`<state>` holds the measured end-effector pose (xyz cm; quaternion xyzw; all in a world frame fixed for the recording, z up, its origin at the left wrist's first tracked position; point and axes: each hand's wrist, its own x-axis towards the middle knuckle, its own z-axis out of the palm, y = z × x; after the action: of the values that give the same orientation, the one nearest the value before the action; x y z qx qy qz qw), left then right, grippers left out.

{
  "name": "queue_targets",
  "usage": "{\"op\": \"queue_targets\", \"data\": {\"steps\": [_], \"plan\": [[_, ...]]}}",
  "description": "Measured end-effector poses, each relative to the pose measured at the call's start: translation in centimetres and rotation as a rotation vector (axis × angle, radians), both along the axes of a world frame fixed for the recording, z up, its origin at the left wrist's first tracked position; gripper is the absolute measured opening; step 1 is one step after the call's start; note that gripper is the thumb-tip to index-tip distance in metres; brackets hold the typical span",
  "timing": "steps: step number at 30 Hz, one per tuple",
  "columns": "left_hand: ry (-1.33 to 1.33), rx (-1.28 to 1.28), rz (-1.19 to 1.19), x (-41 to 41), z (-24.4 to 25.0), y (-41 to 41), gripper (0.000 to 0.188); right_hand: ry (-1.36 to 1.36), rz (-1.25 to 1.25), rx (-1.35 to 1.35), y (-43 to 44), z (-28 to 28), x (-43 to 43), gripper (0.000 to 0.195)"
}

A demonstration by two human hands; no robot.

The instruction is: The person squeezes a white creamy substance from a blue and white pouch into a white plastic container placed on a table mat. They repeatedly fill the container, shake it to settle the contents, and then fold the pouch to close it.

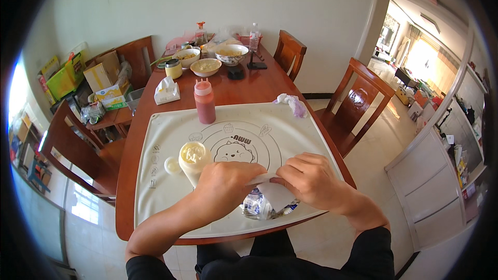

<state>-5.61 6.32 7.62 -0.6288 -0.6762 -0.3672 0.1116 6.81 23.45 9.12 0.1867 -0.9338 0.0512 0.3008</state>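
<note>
My left hand and my right hand meet low over the mat, gripping between them a white, thin folded sheet, perhaps paper or a tissue. Under it lies a crumpled silver and blue foil packet, partly hidden. Left of my left hand stands an uncapped jar or bottle filled with a pale creamy substance; a small whitish cap lies beside it. A squeeze bottle of red sauce stands upright at the back of the white silicone mat.
Farther back on the wooden table are a tissue pack, a yellow jar, several bowls and a black stand. A crumpled white and purple cloth lies at the mat's back right. Wooden chairs flank the table.
</note>
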Motion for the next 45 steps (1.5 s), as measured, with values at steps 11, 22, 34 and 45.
{"op": "queue_targets", "data": {"steps": [11, 22, 34, 45], "plan": [[-0.142, 0.034, 0.018, 0.0, -0.6, -0.5, 0.019, 0.047, -0.031, 0.237, -1.3, 1.1, -0.7, 0.013], [-0.263, 0.059, 0.077, 0.1, -1.2, -0.8, 0.015, -0.031, -0.014, 0.21, -0.8, 1.2, -0.7, 0.01], [-0.497, 0.006, 0.089, 0.5, -1.1, -1.4, 0.014, -0.137, 0.08, 0.059, -0.7, 1.1, -1.5, 0.01], [-0.344, 0.094, 0.077, 0.5, -2.4, -0.9, 0.017, -0.154, 0.047, 0.074, 0.1, 0.7, -1.9, 0.012]]}}
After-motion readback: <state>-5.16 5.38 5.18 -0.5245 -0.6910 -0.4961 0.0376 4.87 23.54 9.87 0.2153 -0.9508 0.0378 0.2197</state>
